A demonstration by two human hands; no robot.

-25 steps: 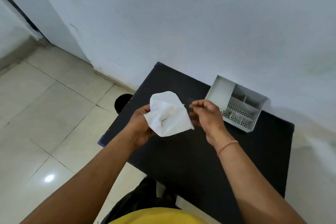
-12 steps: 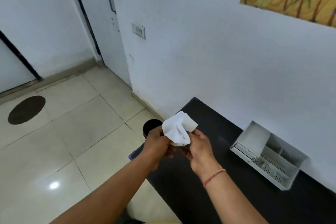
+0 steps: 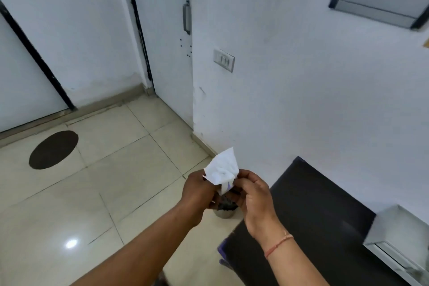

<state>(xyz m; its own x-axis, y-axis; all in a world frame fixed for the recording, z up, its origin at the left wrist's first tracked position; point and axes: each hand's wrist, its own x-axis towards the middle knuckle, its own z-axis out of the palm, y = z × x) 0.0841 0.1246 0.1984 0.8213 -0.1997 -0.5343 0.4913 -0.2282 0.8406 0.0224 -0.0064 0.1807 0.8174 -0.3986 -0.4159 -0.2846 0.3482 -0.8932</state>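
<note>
A crumpled white tissue [image 3: 222, 168] sticks up between my two hands, held in the air left of the black table [image 3: 313, 211]. My left hand [image 3: 199, 190] grips its lower left part. My right hand [image 3: 253, 193] pinches its lower right edge with curled fingers. A small strip with a purple mark hangs under the tissue. Directly below my hands stands a small dark bin [image 3: 225, 210] on the floor, mostly hidden by them.
A white compartmented plastic organizer [image 3: 399, 246] sits on the table at the right edge. The white wall [image 3: 301, 100] with a switch plate [image 3: 224, 60] runs behind. A door [image 3: 167, 37] and a dark round floor mat [image 3: 53, 149] lie to the left on beige tiles.
My hands have carried the tissue left, off the table and over the bin, bunching it tighter. The view has swung left and up, so the organizer has slid to the right edge.
</note>
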